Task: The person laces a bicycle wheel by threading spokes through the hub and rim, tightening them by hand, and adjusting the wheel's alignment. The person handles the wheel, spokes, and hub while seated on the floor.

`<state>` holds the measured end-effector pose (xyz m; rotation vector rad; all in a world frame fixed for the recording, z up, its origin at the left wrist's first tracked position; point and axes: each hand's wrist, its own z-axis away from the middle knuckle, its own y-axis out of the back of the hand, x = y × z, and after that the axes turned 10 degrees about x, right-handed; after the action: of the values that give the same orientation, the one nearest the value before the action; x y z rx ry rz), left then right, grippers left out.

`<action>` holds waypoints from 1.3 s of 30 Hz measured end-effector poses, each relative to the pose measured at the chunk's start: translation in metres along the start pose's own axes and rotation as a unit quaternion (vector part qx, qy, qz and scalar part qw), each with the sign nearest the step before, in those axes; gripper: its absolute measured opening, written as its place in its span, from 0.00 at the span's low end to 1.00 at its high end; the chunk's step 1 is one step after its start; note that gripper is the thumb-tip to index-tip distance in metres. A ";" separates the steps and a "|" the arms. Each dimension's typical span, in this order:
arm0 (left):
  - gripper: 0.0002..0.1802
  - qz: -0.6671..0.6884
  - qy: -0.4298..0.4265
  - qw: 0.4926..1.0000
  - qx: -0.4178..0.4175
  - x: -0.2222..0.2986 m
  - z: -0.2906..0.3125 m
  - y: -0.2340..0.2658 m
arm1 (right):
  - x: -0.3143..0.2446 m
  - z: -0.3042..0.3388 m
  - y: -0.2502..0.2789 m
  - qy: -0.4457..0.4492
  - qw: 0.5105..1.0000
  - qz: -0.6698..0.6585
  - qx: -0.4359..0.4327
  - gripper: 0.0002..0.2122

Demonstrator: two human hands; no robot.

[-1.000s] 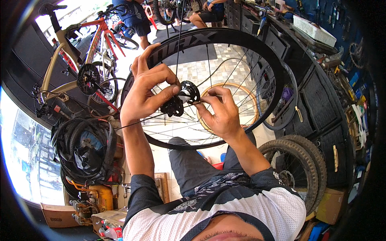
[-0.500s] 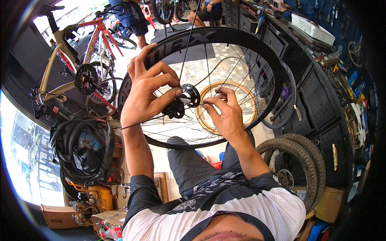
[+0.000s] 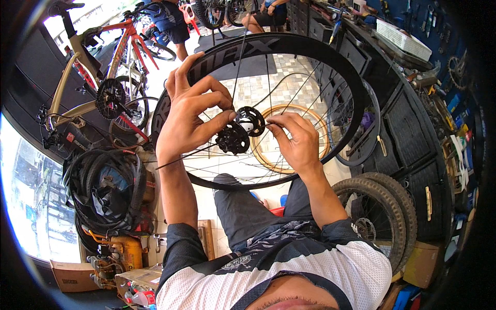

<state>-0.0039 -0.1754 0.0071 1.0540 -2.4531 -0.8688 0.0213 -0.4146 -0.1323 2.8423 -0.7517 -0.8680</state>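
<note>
A black deep-section bicycle rim (image 3: 310, 47) with thin spokes lies tilted in front of me. At its middle sits a black hub (image 3: 233, 138) with a pale centre section and holed flanges. My left hand (image 3: 188, 116) pinches the hub between thumb and index finger; another fingertip reaches the rim's upper left. One long dark spoke (image 3: 238, 72) runs up from near those fingertips across the rim. Beside the hub's right flange, my right hand (image 3: 295, 137) has thumb and forefinger closed on a thin spoke, mostly hidden by the fingers.
Below the wheel, a tan-edged hoop (image 3: 324, 147) lies on the tiled floor. Knobby tyres (image 3: 395, 206) stand at right beside dark cabinets (image 3: 403, 129). Bicycles (image 3: 111, 98) and a heap of black tyres (image 3: 106, 186) are at left. Two people (image 3: 266, 18) are at the back.
My right hand has shifted slightly right and the hub has tilted, showing more of its near flange. The left hand keeps its pinch at almost the same place.
</note>
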 end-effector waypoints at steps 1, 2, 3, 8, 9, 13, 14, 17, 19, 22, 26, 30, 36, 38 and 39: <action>0.07 -0.002 -0.001 1.000 -0.001 0.000 0.000 0.000 | -0.002 0.000 0.002 0.015 1.000 0.018 0.000 0.07; 0.07 -0.001 -0.001 1.000 -0.001 0.000 0.000 0.001 | -0.005 0.000 0.004 0.033 0.998 0.045 0.007 0.07; 0.07 0.001 -0.002 1.000 -0.002 -0.001 0.000 0.000 | -0.008 0.001 0.006 0.050 0.996 0.072 0.015 0.08; 0.07 0.005 -0.001 1.000 -0.003 -0.004 0.001 0.000 | -0.035 -0.001 0.022 0.093 0.987 0.131 0.032 0.09; 0.07 0.013 0.001 1.000 -0.004 -0.005 0.001 0.001 | -0.039 0.000 0.024 0.094 0.987 0.126 0.032 0.09; 0.07 0.029 -0.001 1.000 -0.002 -0.004 -0.002 0.002 | -0.027 0.004 0.014 0.088 0.996 -0.004 0.005 0.11; 0.07 0.030 -0.001 1.000 -0.002 -0.004 -0.001 0.002 | -0.029 0.001 0.009 0.096 0.995 -0.016 0.016 0.12; 0.07 0.032 0.005 0.999 0.012 -0.003 0.000 0.005 | -0.037 -0.005 0.002 0.097 0.994 -0.029 0.031 0.16; 0.07 -0.003 0.009 1.000 0.008 0.001 0.001 0.002 | -0.040 -0.003 -0.004 0.079 0.995 -0.042 0.044 0.17; 0.08 -0.017 0.018 0.999 0.035 0.004 0.003 -0.004 | -0.049 -0.007 -0.009 0.121 0.990 -0.038 0.063 0.20; 0.08 -0.018 0.031 0.997 0.065 0.005 0.005 -0.004 | -0.051 -0.008 -0.012 0.149 0.988 -0.003 0.050 0.28; 0.07 0.006 0.047 0.995 0.093 0.008 0.004 -0.011 | -0.046 -0.010 -0.015 0.160 0.983 0.009 0.092 0.30; 0.06 0.009 0.052 0.994 0.099 0.007 0.004 -0.012 | -0.050 -0.023 -0.011 0.205 0.978 0.014 0.035 0.31; 0.06 0.004 0.048 0.994 0.101 0.006 0.004 -0.014 | -0.051 -0.022 -0.010 0.207 0.978 0.007 0.012 0.33; 0.06 0.003 0.048 0.994 0.098 0.005 0.005 -0.012 | -0.053 -0.021 -0.010 0.208 0.978 0.001 -0.001 0.33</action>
<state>-0.0033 -0.1841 -0.0043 1.1264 -2.4970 -0.5681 -0.0009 -0.3820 -0.0900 2.8694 -0.6902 -0.2509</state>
